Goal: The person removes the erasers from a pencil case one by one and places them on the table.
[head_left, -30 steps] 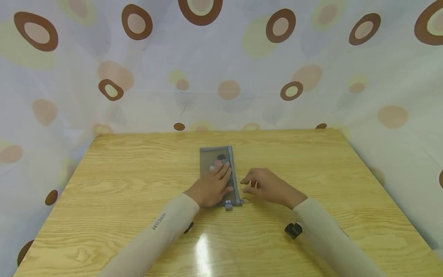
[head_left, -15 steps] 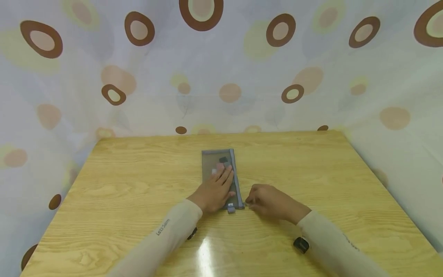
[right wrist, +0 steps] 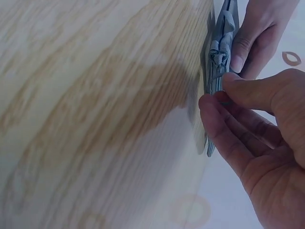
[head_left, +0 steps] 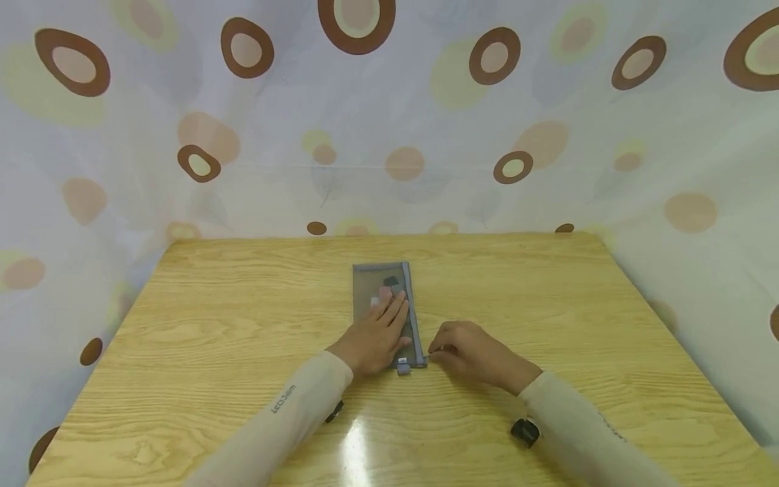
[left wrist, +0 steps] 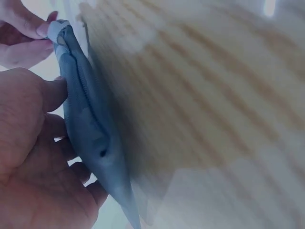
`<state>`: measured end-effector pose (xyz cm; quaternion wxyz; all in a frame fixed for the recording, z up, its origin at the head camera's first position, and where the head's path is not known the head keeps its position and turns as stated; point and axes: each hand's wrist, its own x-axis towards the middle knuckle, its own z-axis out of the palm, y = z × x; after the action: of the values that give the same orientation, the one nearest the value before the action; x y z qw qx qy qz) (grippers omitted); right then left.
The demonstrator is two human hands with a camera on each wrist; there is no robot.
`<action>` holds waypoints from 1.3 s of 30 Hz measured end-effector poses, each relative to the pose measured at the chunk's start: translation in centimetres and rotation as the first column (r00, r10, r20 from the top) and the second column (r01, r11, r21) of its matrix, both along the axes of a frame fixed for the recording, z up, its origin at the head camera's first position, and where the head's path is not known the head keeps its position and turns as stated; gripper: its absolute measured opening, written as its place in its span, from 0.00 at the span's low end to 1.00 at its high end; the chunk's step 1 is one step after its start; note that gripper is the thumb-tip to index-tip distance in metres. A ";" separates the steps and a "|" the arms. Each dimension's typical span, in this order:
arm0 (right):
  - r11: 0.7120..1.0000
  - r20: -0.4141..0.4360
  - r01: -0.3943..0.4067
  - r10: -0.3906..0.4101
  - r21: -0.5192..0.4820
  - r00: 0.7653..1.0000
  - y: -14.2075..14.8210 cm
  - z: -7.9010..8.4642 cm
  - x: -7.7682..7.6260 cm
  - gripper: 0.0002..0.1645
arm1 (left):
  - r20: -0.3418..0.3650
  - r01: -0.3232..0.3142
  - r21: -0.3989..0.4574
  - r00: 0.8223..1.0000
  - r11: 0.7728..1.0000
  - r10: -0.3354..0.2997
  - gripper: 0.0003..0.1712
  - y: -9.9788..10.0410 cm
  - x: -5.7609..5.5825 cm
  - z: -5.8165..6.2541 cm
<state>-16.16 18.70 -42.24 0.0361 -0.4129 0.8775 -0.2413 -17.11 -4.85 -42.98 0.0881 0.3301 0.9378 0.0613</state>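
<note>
A grey mesh zip pouch (head_left: 365,284) lies flat on the wooden table, with a dark item (head_left: 391,281) and a pinkish item (head_left: 385,293) showing through. Its zipper (head_left: 412,311) runs down the right edge. My left hand (head_left: 374,341) rests flat on the pouch, fingers extended, covering its middle. At the near right corner, my right hand (head_left: 477,355) pinches the small zipper pull (head_left: 427,356), mostly hidden by thumb and fingertips. The left wrist view shows the zip teeth (left wrist: 78,78) along the pouch's side. A fabric tab (head_left: 404,369) sticks out of the near edge.
The wooden table (head_left: 243,304) extends around the pouch on every side. A white curtain (head_left: 426,122) with brown and yellow circles hangs behind it and along both sides. A bright reflection lies on the table near its front.
My right hand has moved down to the pouch's near right corner, and its thumb and fingers have closed on the zipper pull. My left hand has stayed on the pouch.
</note>
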 end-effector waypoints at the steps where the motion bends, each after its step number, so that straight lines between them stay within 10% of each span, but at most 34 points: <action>1: 1.000 -0.006 -0.002 0.002 -0.008 1.000 -0.1 0.0 0.0 0.05 | 0.007 -0.004 0.002 1.000 1.000 0.004 0.39 0.0 0.0 0.1; 39: 0.986 -0.110 0.155 -0.162 -0.066 0.981 -1.7 -0.2 0.3 0.09 | 0.020 -0.102 -0.023 0.995 0.994 0.103 0.45 0.7 -0.2 -0.8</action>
<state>-15.86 16.98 -42.40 -0.0458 -0.3558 0.9010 -0.2441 -17.31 -4.13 -43.81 0.0984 0.2798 0.9532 0.0587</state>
